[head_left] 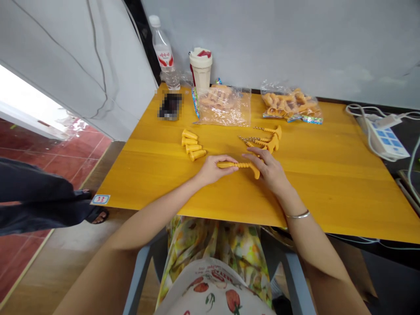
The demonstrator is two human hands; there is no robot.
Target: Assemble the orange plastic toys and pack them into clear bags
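My left hand (215, 169) pinches a ribbed orange plastic sleeve, from which an orange twisted rod with a curved hook end (254, 170) extends to the right. Beside the hook is my right hand (267, 168), its fingers bent and apart; whether it touches the rod cannot be made out. Several orange ribbed sleeves (197, 155) lie in a group beyond my left hand. Past my right hand, several orange hooked pieces with metal screw tips (274, 142) are bunched together.
Two clear bags of orange parts (241, 107) (292, 105), a bottle (164, 57), a cup (201, 72) and a blurred dark object (169, 106) stand or lie at the back. A power strip (389, 135) is at right. A person's legs (36, 192) show at left.
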